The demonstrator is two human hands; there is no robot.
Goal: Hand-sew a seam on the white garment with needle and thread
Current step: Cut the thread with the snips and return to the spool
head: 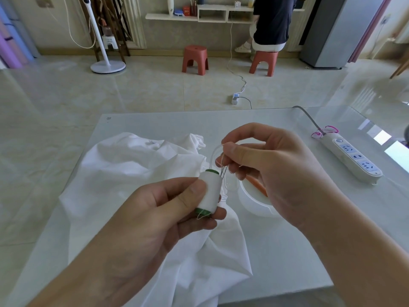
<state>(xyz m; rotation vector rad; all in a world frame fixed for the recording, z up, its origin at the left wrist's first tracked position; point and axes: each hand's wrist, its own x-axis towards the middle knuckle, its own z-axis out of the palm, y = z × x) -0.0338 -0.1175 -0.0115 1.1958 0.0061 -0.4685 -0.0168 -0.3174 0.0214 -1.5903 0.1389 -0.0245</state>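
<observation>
Your left hand [174, 209] grips the light spool [209, 192]; your right hand [265, 165] pinches thin needles and limp, slippery thread [213, 155] above it. The soft white garment [137, 173] lies crumpled on the desk [276, 251]; take it near the seam edge.

Two hands are in view, the left hand [155, 218] and the right hand [272, 171], with one white thread spool [209, 192] and one white garment [141, 173]. The glass table [276, 251] also carries one white bowl [254, 202] and one power strip [352, 159]. Beyond it stand two red stools [195, 59] [263, 62], one fan stand [107, 66] and one seated person [271, 23].
</observation>
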